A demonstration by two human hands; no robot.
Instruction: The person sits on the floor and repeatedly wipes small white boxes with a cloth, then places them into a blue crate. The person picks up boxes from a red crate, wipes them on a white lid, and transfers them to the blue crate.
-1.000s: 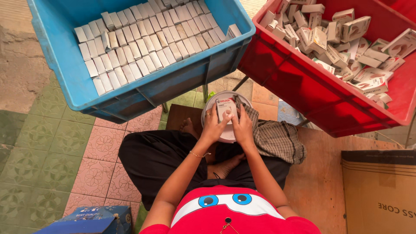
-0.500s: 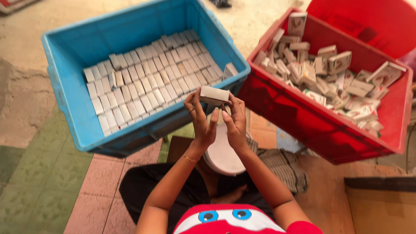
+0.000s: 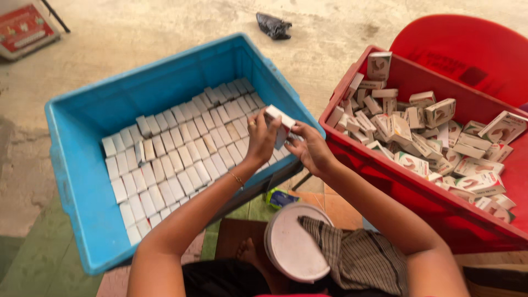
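you held one small white carton between both hands over the near right corner of the blue crate. your left hand pinched its left end, fingers closed on it; your right hand cupped it from below and the right, fingers pressed to its side. the carton sat tilted, above the last packed rows and not yet touching them.

the packed cartons stood on edge in tight rows across the crate floor, with a bare strip along the far wall and the left wall. the red crate at your right held loose cartons heaped every way.

risks noted:
- the carton hung close to the crate's right rim; a slip of the pinch could have dropped it over the rim, toward the floor by the white lid and striped cloth.
- pushing it in tilted could have tipped the neighbouring cartons and crushed a flap.
- a wrist dragged across the rows might have knocked standing cartons askew.
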